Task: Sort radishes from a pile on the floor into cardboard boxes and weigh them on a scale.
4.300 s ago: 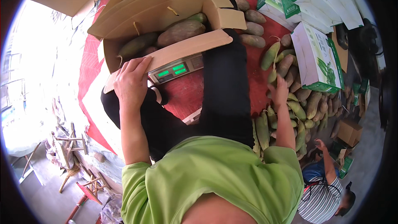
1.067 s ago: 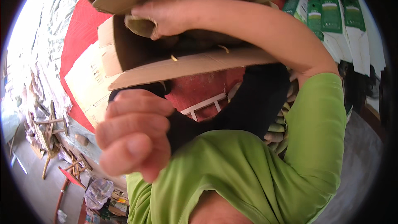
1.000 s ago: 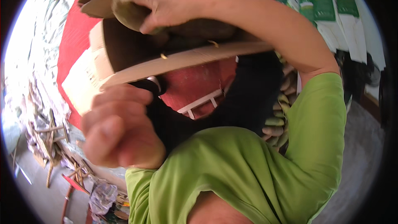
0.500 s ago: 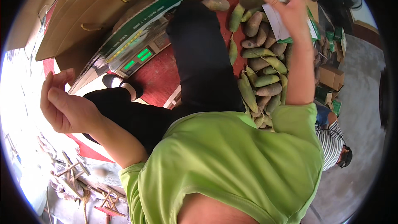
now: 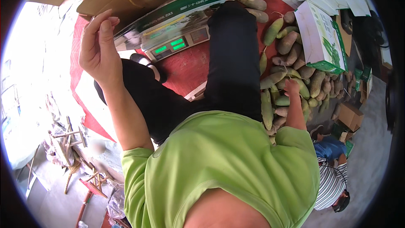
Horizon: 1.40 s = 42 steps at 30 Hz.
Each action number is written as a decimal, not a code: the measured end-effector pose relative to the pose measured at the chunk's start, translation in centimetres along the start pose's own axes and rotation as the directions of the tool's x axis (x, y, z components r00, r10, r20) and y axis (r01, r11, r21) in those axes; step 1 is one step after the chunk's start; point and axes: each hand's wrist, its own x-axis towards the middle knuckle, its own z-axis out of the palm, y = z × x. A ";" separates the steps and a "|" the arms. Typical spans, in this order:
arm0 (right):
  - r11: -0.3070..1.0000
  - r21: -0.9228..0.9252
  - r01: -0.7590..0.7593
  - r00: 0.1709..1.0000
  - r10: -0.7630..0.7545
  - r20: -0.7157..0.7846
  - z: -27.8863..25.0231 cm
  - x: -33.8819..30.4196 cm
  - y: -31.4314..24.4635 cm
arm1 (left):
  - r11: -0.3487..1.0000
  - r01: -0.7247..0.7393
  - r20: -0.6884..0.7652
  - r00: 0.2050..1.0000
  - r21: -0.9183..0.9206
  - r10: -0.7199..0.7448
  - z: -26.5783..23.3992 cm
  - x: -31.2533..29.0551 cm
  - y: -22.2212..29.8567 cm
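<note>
My right hand is down on the pile of green radishes, touching or just over a green radish; its fingers are foreshortened, so the grip is unclear. Around it lie several more radishes, some green, others brown with soil. My left hand is raised beside the near corner of an open cardboard carton, thumb apart and fingers loosely bent, with nothing in it. The carton stands on a digital scale with lit green displays, and part of a radish shows inside.
A white and green carton stands at the far edge of the pile. More radishes lie beyond my knee on the red mat. A person in a striped shirt is at the lower right. Wooden stools lie at the lower left.
My right hand has come back from the far right, where it held a large radish, to the near pile; that radish is no longer in it. My left hand has risen towards the carton.
</note>
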 end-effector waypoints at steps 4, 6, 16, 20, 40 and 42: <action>0.971 0.230 0.064 0.979 -0.106 0.173 1.4 2.3 0.1 | 0.941 -0.089 0.098 0.993 0.326 0.060 -1.4 0.1 -0.8; 0.980 0.157 0.125 0.975 -0.151 0.165 3.1 0.7 -3.0 | 0.922 -0.109 0.119 0.991 0.372 0.069 -1.9 -0.2 -1.2; 0.872 0.249 0.422 0.852 -0.475 0.221 4.6 -4.8 -13.5 | 0.816 -0.228 0.247 0.963 0.532 0.108 -2.3 -1.0 -1.6; 0.654 0.262 0.710 0.653 -0.750 0.105 2.9 -5.6 -22.0 | 0.731 -0.319 0.401 0.914 0.603 0.067 -1.1 -0.2 -0.7; -0.462 -0.292 0.837 -0.304 -0.837 0.455 8.3 -24.2 -53.1 | 0.612 -0.395 0.532 0.845 0.686 -0.051 -4.5 0.1 -2.5; -0.460 -0.257 0.850 -0.297 -0.821 0.487 8.7 -26.1 -53.6 | 0.588 -0.369 0.493 0.868 0.720 -0.059 -5.8 -0.4 -2.3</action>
